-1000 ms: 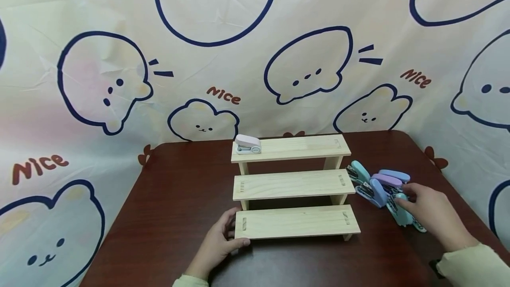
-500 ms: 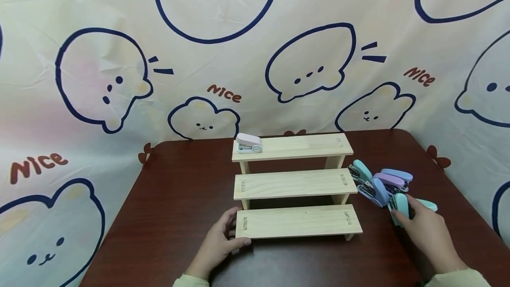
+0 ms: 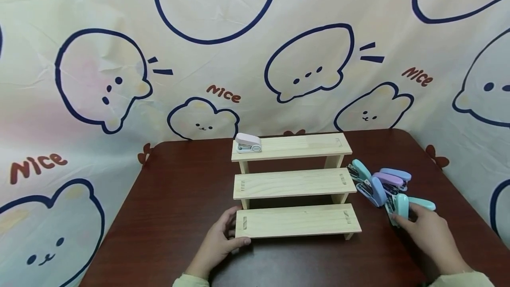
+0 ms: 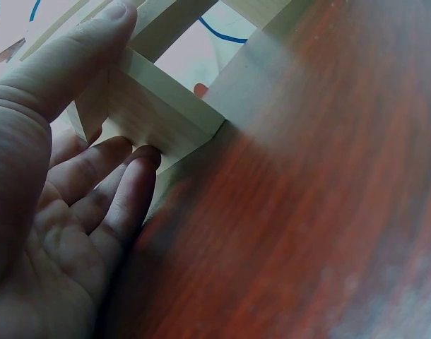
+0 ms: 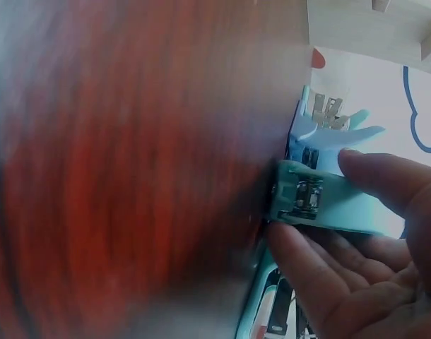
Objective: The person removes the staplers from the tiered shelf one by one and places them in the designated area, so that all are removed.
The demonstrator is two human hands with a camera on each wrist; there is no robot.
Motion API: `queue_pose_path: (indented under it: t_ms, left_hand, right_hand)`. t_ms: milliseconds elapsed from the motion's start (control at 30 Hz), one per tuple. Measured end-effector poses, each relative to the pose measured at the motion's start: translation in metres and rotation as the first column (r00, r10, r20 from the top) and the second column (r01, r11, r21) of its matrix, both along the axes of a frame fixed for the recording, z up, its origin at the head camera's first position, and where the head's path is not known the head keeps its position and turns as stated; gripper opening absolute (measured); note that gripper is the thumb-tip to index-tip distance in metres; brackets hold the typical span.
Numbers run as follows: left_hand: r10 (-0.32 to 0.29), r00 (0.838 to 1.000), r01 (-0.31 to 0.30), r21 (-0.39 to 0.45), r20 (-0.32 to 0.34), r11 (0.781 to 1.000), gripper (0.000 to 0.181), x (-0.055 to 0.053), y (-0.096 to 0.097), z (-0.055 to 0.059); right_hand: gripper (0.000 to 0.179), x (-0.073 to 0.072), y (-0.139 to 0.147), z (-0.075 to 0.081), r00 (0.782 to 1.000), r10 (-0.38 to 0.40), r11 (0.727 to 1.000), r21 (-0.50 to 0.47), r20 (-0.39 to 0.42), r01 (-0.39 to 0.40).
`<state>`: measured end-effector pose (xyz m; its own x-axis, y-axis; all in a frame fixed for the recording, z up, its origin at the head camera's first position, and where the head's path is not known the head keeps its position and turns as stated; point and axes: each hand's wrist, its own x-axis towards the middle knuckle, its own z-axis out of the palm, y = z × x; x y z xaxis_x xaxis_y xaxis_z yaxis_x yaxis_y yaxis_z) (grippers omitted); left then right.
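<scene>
A three-step wooden stand point(image 3: 296, 221) of pale boards stands on the table. My left hand point(image 3: 215, 243) grips the left end of its lowest step, thumb along the front edge. In the left wrist view the fingertips lie against the stand's side panel point(image 4: 152, 116). Over on the right, my right hand point(image 3: 432, 236) pinches a teal stapler point(image 3: 402, 206) between thumb and fingers. The right wrist view shows this stapler point(image 5: 339, 203) tipped on its side, close to the tabletop. A pale pink stapler point(image 3: 249, 142) sits at the left end of the top step.
More staplers lie heaped right of the stand: a blue one point(image 3: 378, 191), a purple one point(image 3: 388, 178), a periwinkle one point(image 3: 396, 173) and teal ones, one point(image 3: 423, 203) beside my right hand. A cartoon-printed cloth point(image 3: 303, 12) hangs behind the dark red-brown table point(image 3: 179, 198).
My right hand has shifted toward the front edge of the pile and taken hold of the teal stapler, uncovering another teal one at its right. My left hand stays on the stand.
</scene>
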<state>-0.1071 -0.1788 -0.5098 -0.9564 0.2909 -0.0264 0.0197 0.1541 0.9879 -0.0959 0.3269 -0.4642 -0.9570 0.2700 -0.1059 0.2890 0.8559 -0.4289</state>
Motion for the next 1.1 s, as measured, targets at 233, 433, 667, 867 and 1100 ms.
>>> queue_pose_path:
  t_ms: [233, 433, 667, 867, 1100]
  left_hand:
    - [-0.001, 1.000, 0.001, -0.002, -0.009, 1.000, 0.085, 0.000, 0.000, 0.000]
    - [0.001, 1.000, -0.001, -0.003, -0.006, 1.000, 0.085, 0.000, 0.000, 0.001]
    - [-0.005, 1.000, 0.005, -0.008, -0.012, 1.000, 0.084, 0.000, -0.001, 0.001]
    - [-0.007, 1.000, 0.007, -0.013, -0.014, 1.000, 0.084, -0.001, 0.000, 0.001]
    - [-0.007, 1.000, 0.007, 0.000, 0.005, 1.000, 0.085, 0.000, -0.001, 0.001]
  right_hand:
    - [0.072, 0.000, 0.004, 0.002, 1.000, -0.027, 1.000, 0.000, 0.008, 0.027]
    - [0.070, 0.005, 0.006, 0.005, 0.997, -0.031, 0.999, 0.018, -0.069, 0.032]
    - [0.070, 0.009, 0.005, 0.013, 0.989, -0.048, 0.999, 0.015, -0.140, 0.050]
    - [0.062, 0.011, 0.004, 0.027, 0.976, -0.032, 0.999, 0.031, -0.216, 0.040]
    - [0.060, 0.007, -0.002, 0.046, 0.965, 0.000, 1.000, 0.022, -0.261, 0.006]
